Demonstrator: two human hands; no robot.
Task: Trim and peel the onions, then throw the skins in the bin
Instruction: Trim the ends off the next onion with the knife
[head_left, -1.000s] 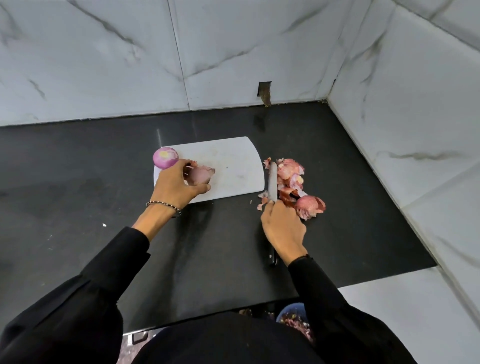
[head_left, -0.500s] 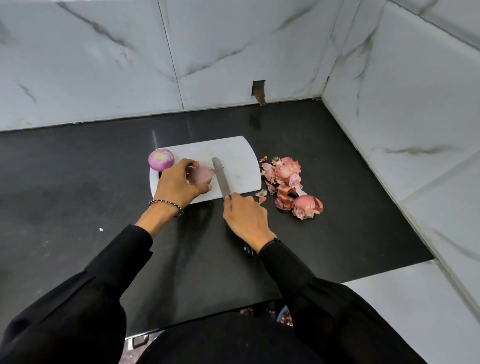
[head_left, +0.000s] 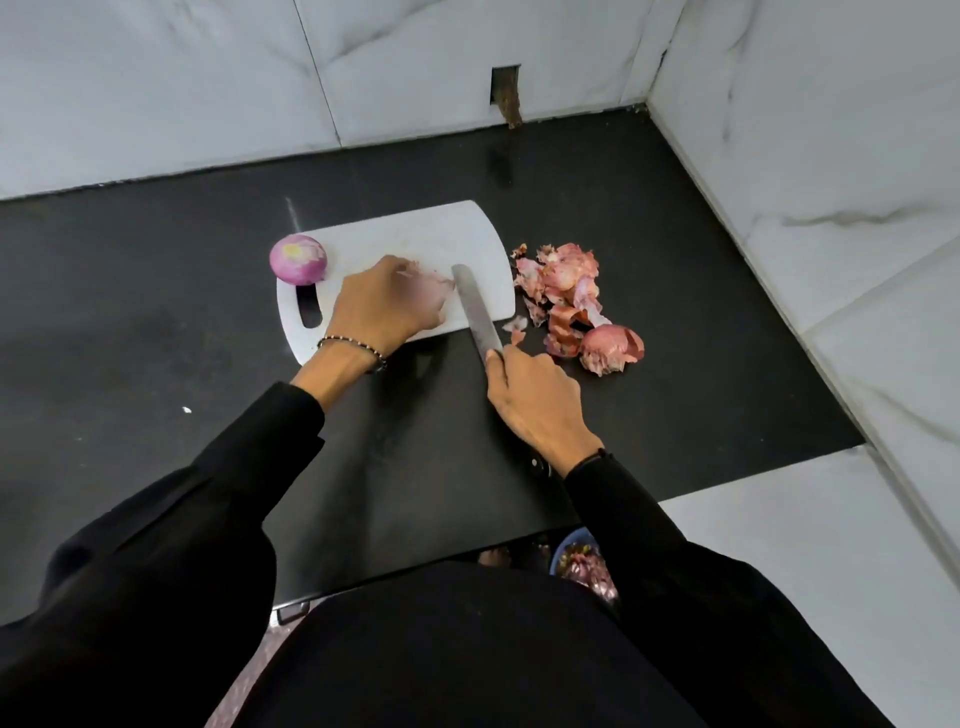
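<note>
- The left hand (head_left: 382, 309), fingers curled, holds a blurred onion (head_left: 430, 291) on the board (head_left: 415, 234).
- The right hand (head_left: 537, 402) grips the knife (head_left: 478, 312), its blade just beside the left fingertips.
- Trimming, I judge; the next move is to slice the onion's end, sparing the fingertips.

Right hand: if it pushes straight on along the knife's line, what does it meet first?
Probably nothing but bare cutting board: the right hand points its knife forward-left, and the tip passes just right of the onion under the left hand. It might graze that onion; depth is unclear.
</note>
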